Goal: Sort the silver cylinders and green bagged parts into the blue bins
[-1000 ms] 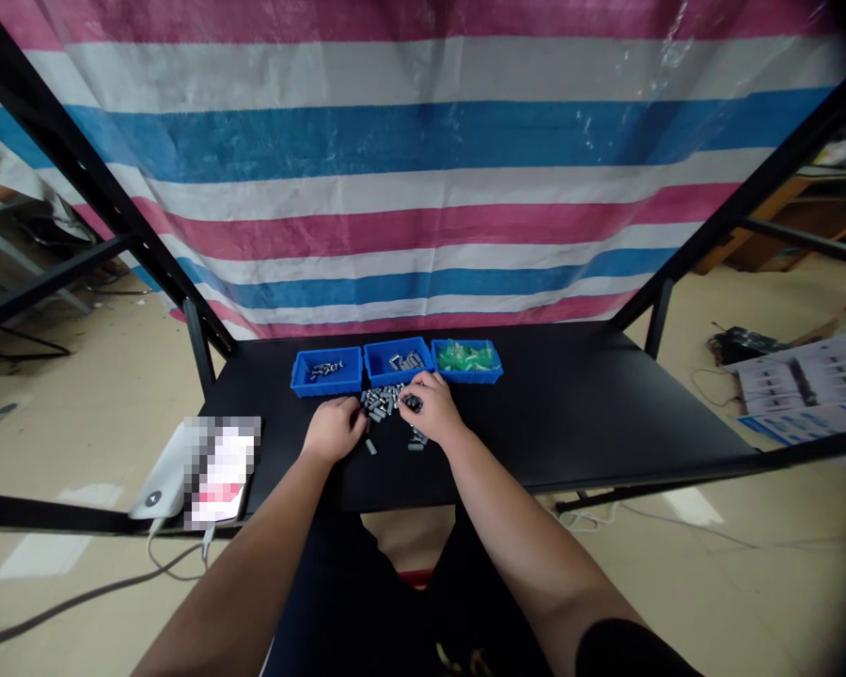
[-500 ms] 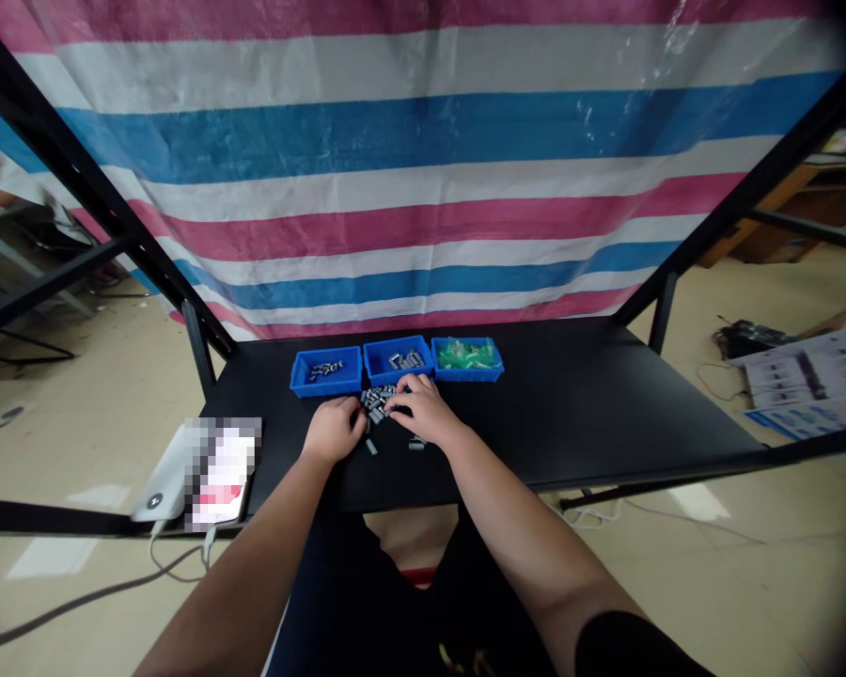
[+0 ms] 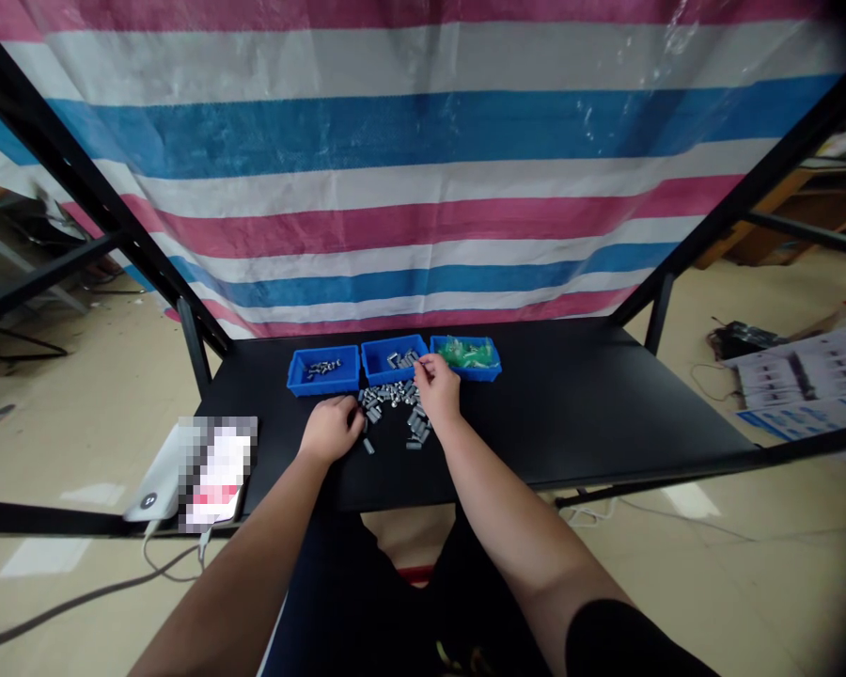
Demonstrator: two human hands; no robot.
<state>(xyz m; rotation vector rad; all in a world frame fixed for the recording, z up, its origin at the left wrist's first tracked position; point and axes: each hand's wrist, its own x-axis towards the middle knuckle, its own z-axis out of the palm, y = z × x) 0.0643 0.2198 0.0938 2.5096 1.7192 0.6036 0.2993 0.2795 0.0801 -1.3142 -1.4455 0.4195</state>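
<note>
Right bare hand (image 3: pixel 438 387) hides near right corner of middle blue rectangular plastic bin (image 3: pixel 382 376); whether it pinches anything, too small to tell. Small grey metal cylinders (image 3: pixel 373 413): uncountable. Black-edged rectangular phone (image 3: pixel 220 475): screen pixelated. Pink-white-blue striped plastic sheet (image 3: pixel 423 136): cut off by top edge.

A striped sheet (image 3: pixel 423 218) — pink, white and blue — filled my view ahead.
Dark frame bars (image 3: pixel 83 174) slanted down either side of it; near my left lay a white device (image 3: pixel 151 484) and a phone (image 3: pixel 215 489), its screen blurred out, with a grey cable (image 3: pixel 105 590) trailing off. Beyond, I saw a person in white (image 3: pixel 14 177) — and to my right, wooden furniture (image 3: pixel 754 226) and white printed panels (image 3: pixel 782 381) above the tiled floor (image 3: pixel 677 574).
</note>
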